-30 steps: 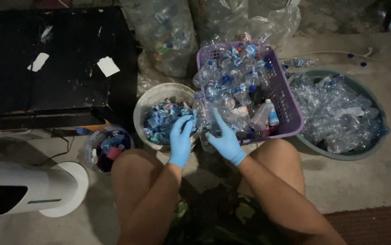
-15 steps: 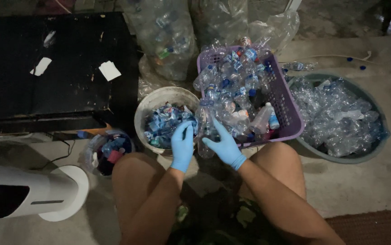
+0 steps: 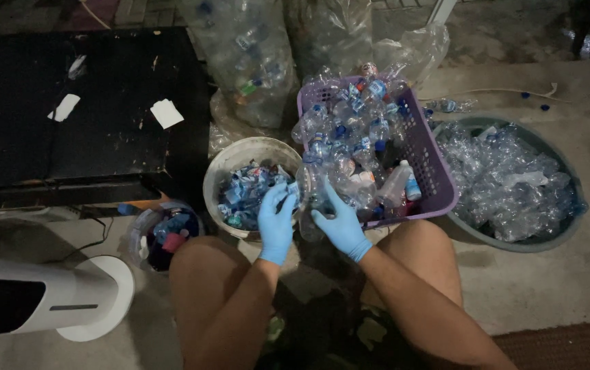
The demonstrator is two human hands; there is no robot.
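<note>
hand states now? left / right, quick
Left hand: closed on a clear plastic bottle, beside the white bucket.
Right hand: fingers spread, touching the same bottle by the purple basket.

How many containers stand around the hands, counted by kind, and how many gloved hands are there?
Purple basket of bottles: 1
White bucket of labels: 1
Grey round tub of crushed bottles: 1
Small clear tub of caps: 1
Blue-gloved hands, left hand and right hand: 2
Total: 6

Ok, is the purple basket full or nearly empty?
Full. The purple basket is heaped with clear plastic bottles that rise above its rim, some bearing blue labels and caps.
</note>
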